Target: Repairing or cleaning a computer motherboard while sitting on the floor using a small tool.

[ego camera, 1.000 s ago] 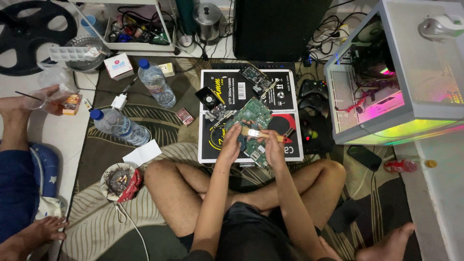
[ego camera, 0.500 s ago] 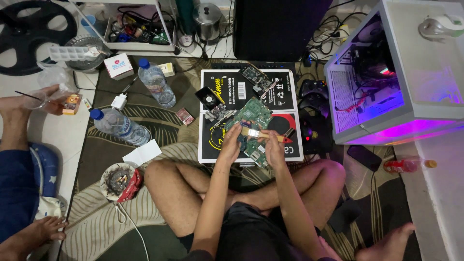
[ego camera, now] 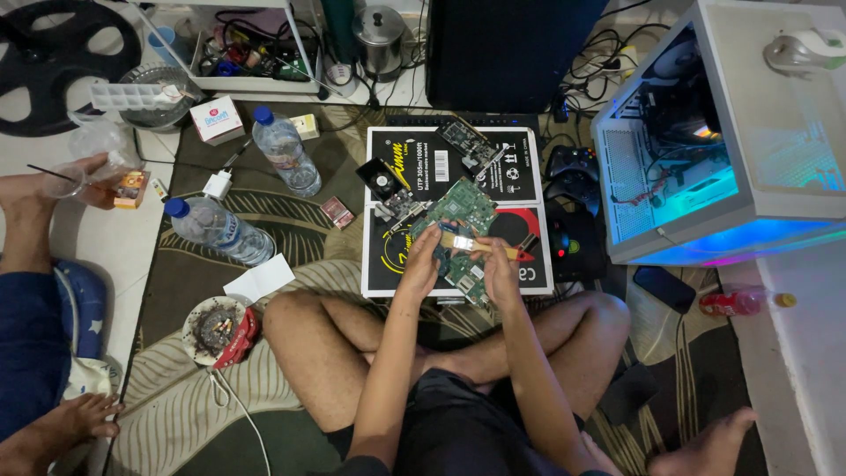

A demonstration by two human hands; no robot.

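Green circuit board [ego camera: 460, 231] sits tipped up between the person's two hands, just above a flat black box [ego camera: 458, 159] that lies on the patterned rug [ego camera: 291, 220]. The person sits cross-legged on the floor.

The left hand [ego camera: 423, 263] holds the board by its left edge, fingers curled shut around it. The right hand [ego camera: 498, 269] is closed on a small brush with a pale wooden handle [ego camera: 480, 246], and the handle lies across the face of the board. I cannot tell if the bristles touch the board.

To do this well, I think the left hand should hold only the edge and keep the board steady. The brush should go softly, in short strokes, so no tiny part gets bent. Tipping the board lets the dust slide off.

Other loose boards [ego camera: 467, 145] and a small fan [ego camera: 381, 178] lie on the black box, near the green board. Two water bottles [ego camera: 284, 152] lie on the rug, well apart from the hands. An open computer case [ego camera: 705, 159] glows blue to the right.
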